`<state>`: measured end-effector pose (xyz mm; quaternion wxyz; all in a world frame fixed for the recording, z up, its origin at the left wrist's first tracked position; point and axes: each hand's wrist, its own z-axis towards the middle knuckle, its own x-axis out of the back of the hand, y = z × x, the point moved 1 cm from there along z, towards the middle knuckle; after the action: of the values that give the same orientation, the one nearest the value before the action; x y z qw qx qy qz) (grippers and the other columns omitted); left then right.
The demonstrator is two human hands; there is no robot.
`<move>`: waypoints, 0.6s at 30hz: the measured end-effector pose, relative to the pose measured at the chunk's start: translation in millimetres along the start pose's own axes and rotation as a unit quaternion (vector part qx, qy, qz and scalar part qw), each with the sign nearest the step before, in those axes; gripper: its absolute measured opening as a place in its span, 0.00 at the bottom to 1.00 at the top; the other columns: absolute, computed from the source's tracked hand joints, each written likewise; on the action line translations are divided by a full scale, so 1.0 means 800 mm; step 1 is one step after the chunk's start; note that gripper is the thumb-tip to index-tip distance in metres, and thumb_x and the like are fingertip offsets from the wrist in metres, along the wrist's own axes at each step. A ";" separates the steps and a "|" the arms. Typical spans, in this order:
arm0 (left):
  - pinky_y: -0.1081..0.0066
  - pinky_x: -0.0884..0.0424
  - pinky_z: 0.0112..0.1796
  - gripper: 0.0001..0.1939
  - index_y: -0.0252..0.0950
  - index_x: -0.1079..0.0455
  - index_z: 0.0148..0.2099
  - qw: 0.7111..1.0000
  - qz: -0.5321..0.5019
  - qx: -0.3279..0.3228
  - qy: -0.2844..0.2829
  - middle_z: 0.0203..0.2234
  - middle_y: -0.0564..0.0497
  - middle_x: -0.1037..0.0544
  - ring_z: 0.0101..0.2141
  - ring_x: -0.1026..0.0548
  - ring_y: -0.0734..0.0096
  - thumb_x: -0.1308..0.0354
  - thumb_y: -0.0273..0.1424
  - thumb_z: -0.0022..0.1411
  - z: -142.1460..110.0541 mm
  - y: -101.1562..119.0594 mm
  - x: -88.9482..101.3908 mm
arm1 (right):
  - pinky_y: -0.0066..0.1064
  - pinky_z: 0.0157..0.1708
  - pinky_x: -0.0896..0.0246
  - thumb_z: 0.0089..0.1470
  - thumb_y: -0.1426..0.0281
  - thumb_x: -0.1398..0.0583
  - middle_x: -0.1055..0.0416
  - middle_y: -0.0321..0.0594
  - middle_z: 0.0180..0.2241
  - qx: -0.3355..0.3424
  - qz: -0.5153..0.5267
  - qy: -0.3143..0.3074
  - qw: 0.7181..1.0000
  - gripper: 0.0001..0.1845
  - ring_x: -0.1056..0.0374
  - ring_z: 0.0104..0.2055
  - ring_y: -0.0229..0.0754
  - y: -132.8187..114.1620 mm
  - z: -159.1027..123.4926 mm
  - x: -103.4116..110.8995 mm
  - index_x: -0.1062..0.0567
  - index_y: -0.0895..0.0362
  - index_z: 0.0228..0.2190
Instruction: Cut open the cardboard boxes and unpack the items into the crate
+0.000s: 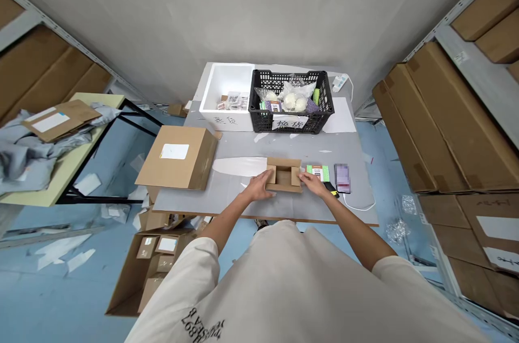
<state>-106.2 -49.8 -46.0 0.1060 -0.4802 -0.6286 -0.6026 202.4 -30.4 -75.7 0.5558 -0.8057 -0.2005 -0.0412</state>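
Head view: small open carton (284, 176) lies between the two hands on the table (231, 201), mouth up, floor showing. Left hand (258, 187) half open, curved about the carton's left end, probably to keep it from sliding. Right hand (313, 183) nearly closed, fingertips together at the right end, apparently pinching the cardboard edge. Green packet (318, 172) just beside the right hand, phone (343, 178) farther right: likely kept within reach. Black crate (259, 122) and white foam box (207, 108) stand well beyond both hands, presumably leaving working room.
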 end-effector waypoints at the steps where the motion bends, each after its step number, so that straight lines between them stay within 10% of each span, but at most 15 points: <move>1: 0.51 0.41 0.64 0.57 0.42 0.59 0.76 1.000 -0.008 -0.012 0.002 0.71 0.40 0.44 0.68 0.42 0.46 0.30 0.43 0.53 0.000 -0.003 -0.002 | 0.45 0.48 0.29 0.54 0.47 0.40 0.21 0.43 0.46 -0.013 0.003 -0.010 1.000 0.24 0.27 0.49 0.52 -0.002 -0.001 -0.003 0.19 0.53 0.39; 10: 0.53 0.35 0.61 0.48 0.43 0.61 0.76 0.992 -0.043 -0.021 0.120 0.67 0.40 0.39 0.64 0.35 0.48 0.38 0.44 0.64 -0.002 -0.036 0.032 | 0.41 0.46 0.26 0.54 0.45 0.39 0.23 0.42 0.51 -0.007 0.015 0.008 1.000 0.26 0.29 0.52 0.51 -0.061 0.016 -0.034 0.20 0.51 0.43; 18: 0.50 0.38 0.62 0.49 0.42 0.64 0.76 0.981 -0.004 0.069 0.179 0.68 0.39 0.42 0.66 0.39 0.48 0.40 0.43 0.64 -0.024 -0.085 0.094 | 0.45 0.55 0.31 0.51 0.46 0.35 0.30 0.46 0.58 0.053 0.040 -0.018 0.998 0.33 0.31 0.55 0.49 -0.122 0.083 -0.124 0.28 0.51 0.52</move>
<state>-203.8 -17.9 -32.3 0.2475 -0.3532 -0.6415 -0.6344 65.1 31.8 -43.3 0.5949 -0.7833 -0.1800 0.0060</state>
